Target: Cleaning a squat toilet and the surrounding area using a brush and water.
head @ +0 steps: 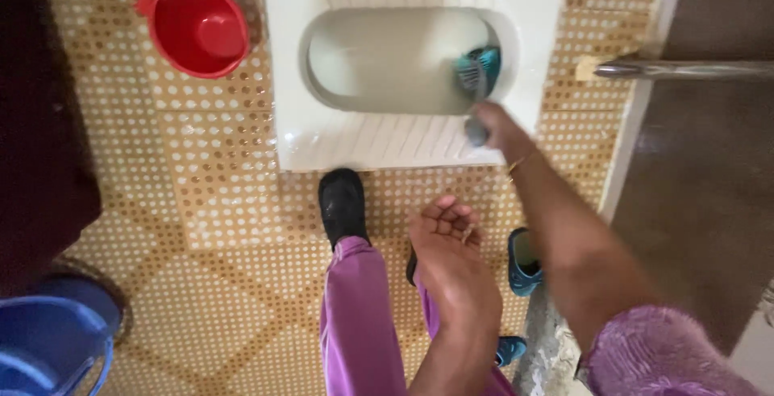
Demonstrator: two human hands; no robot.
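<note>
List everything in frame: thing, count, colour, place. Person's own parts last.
white ceramic squat toilet pan: 1, white, top centre, set in the floor
teal bristle toilet brush: 1, teal head with grey handle, inside the bowl at its right end
red plastic mug: 1, red, top left on the floor
blue plastic bucket: 1, blue, bottom left corner, partly cut off
dotted floor tiles: tan with white dots, across the floor
metal pipe: 1, grey, upper right
teal slipper: 1, teal, floor beside the right arm
black shoe: 1, black, on the foot below the pan
purple trouser leg: purple, bottom centre
left hand: empty, fingers curled, centre
right hand: grips the brush handle
</note>
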